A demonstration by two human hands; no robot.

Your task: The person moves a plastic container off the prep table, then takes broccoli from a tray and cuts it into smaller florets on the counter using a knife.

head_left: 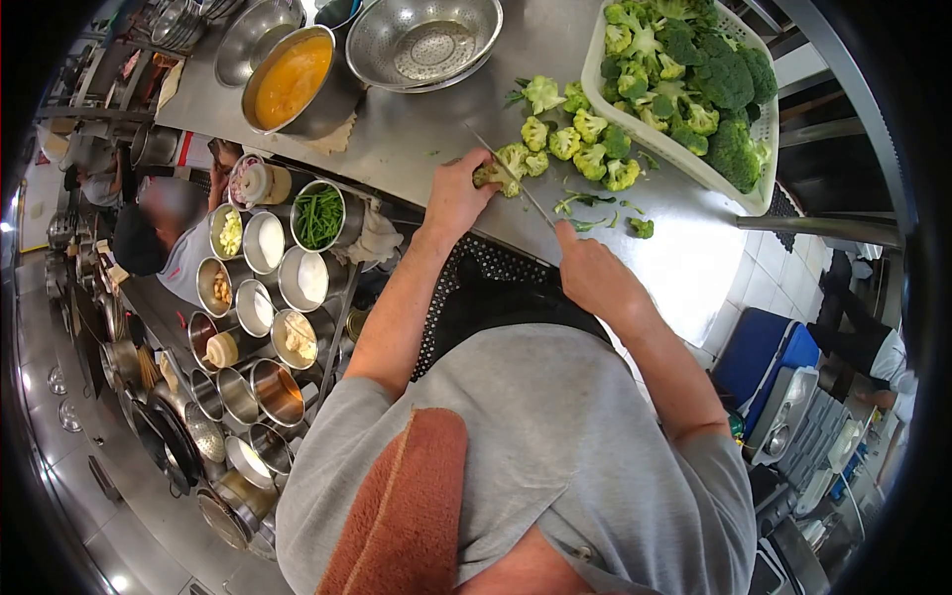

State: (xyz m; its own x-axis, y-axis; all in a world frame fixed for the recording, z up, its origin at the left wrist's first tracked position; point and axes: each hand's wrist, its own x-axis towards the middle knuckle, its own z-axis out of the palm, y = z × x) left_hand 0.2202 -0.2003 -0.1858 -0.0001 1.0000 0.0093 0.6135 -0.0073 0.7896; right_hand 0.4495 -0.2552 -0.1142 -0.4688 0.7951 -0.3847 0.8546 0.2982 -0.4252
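Observation:
My left hand point(459, 193) is closed on a broccoli piece point(510, 170) near the front edge of the steel counter. Gripped in my right hand point(602, 275) is a knife point(536, 206), its handle mostly hidden by the fingers. The blade points up and to the left, lying across the broccoli piece close to my left fingertips. Cut broccoli florets point(589, 159) lie loose just beyond the blade. Leaf and stem scraps point(580, 200) are scattered to their right. A white plastic basket point(758, 201) heaped with broccoli point(722, 74) stands at the far right.
A metal colander point(424, 42) and a pot of orange liquid point(293, 84) stand at the back of the counter point(407, 117). To my left are several metal containers of ingredients, one with chopped greens point(318, 216). A co-worker point(178, 223) is beyond them.

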